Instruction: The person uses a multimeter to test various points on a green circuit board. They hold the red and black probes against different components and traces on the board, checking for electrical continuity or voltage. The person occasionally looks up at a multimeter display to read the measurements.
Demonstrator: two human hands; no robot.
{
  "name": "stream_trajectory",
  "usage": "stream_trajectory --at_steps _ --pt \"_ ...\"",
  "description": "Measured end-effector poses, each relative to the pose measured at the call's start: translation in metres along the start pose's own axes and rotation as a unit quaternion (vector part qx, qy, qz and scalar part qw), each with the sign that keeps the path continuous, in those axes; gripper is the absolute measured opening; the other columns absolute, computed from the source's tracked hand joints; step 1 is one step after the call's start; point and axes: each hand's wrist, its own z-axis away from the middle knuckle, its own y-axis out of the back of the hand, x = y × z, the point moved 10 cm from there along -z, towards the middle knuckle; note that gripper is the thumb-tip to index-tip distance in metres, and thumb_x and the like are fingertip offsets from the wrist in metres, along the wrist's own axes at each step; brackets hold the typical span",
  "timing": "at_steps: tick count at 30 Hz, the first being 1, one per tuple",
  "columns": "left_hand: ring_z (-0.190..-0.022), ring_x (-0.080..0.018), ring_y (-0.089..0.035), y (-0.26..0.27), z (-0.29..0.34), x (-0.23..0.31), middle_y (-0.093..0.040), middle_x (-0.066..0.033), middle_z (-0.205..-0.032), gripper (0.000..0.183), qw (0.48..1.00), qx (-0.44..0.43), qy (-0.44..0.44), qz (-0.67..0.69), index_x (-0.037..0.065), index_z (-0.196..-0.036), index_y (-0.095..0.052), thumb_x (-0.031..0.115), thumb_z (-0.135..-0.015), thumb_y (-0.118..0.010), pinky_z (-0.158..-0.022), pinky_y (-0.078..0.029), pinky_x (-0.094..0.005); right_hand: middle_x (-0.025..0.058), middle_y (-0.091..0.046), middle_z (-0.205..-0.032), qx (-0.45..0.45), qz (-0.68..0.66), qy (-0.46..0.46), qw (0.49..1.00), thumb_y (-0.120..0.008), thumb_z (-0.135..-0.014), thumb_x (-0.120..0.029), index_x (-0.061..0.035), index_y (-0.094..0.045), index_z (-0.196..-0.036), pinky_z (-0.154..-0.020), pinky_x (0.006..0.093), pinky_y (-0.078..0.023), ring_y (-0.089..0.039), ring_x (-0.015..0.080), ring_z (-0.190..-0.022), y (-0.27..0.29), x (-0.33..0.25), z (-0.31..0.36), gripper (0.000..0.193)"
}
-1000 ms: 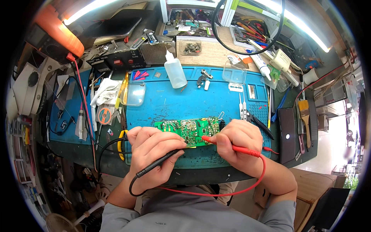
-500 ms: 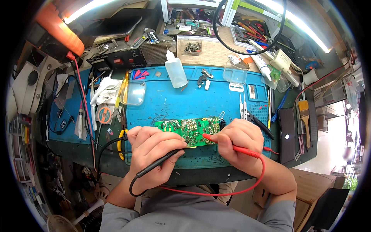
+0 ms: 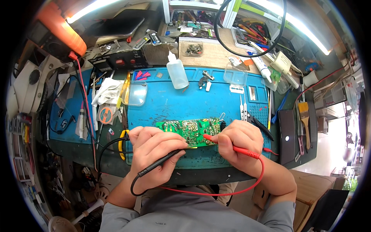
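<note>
A green circuit board [image 3: 192, 131] lies across the near part of the blue work mat [image 3: 154, 112], its solder side up. My left hand [image 3: 156, 152] is closed around a black multimeter probe [image 3: 159, 164], whose tip end is at the board's near edge, partly hidden by my fingers. In my right hand [image 3: 241, 143] I grip a red multimeter probe [image 3: 246, 151], its tip pointing left onto the right half of the board. Whether either tip touches metal is too small to tell. The red lead loops below my hands. An orange multimeter [image 3: 58, 38] stands at the far left.
Behind the board stands a white squeeze bottle [image 3: 177, 73]. Tweezers [image 3: 243, 108] and black-handled pliers [image 3: 262, 127] lie right of it, near a dark phone-like slab [image 3: 286, 133]. A clear plastic box [image 3: 136, 94], a solder spool [image 3: 105, 115] and yellow-handled cutters [image 3: 122, 145] are on the left.
The view has shifted very slightly. Both hands keep their hold on the probes, and the board stays where it was.
</note>
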Motion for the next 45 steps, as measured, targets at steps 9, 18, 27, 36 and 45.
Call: stream_trajectory --at_steps 9,18,27,36,45 --pt "-0.094 -0.0178 -0.061 0.0043 0.0032 -0.0019 -0.075 0.004 -0.106 0.024 1.0 0.004 0.001 0.02 0.017 -0.103 -0.076 0.014 -0.08 -0.083 -0.094 -0.033 -0.0373 0.007 -0.062 -0.063 -0.035 0.004 -0.019 0.999 -0.07 -0.084 0.001 -0.0036 -0.065 -0.072 -0.05 0.0359 -0.045 -0.059 0.0233 -0.052 -0.004 -0.0016 -0.0004 0.013" --pt "-0.095 -0.0166 -0.062 0.0054 0.0088 -0.0052 -0.074 0.0055 -0.107 0.025 0.999 0.023 -0.002 0.03 0.017 -0.104 -0.075 0.013 -0.081 -0.083 -0.092 -0.033 -0.0357 0.0089 -0.064 -0.068 -0.059 -0.005 -0.054 0.997 -0.06 -0.093 -0.001 -0.002 -0.066 -0.077 -0.055 0.0363 -0.044 -0.057 0.0234 -0.058 -0.0073 -0.0001 0.0035 0.017" --pt "-0.093 -0.0193 -0.062 0.0049 0.0039 -0.0042 -0.076 0.0039 -0.102 0.019 1.0 0.019 0.004 0.016 0.016 -0.097 -0.076 0.014 -0.08 -0.083 -0.092 -0.036 -0.038 0.0067 -0.061 -0.063 -0.044 0.013 -0.015 0.999 -0.073 -0.085 0.0 -0.005 -0.066 -0.073 -0.049 0.0354 -0.045 -0.058 0.0238 -0.052 -0.0048 -0.0032 -0.0027 0.015" --pt "-0.092 -0.018 -0.06 0.0017 0.0014 0.0006 -0.074 0.0048 -0.102 0.02 1.0 0.008 -0.004 0.007 0.016 -0.099 -0.075 0.012 -0.081 -0.082 -0.092 -0.032 -0.0376 0.0064 -0.064 -0.066 0.007 0.007 -0.014 1.0 -0.078 -0.083 0.0 -0.0051 -0.07 -0.075 -0.049 0.0333 -0.046 -0.062 0.022 -0.055 -0.0004 -0.0003 0.0013 0.012" --pt "-0.093 -0.0182 -0.061 0.0022 0.0012 -0.0002 -0.074 0.0044 -0.103 0.023 1.0 0.01 -0.004 0.009 0.016 -0.101 -0.075 0.011 -0.079 -0.083 -0.091 -0.033 -0.0376 0.0071 -0.064 -0.066 0.007 0.019 -0.022 1.0 -0.077 -0.084 -0.002 -0.0052 -0.07 -0.075 -0.05 0.034 -0.047 -0.062 0.0227 -0.055 -0.003 0.0019 0.0003 0.012"
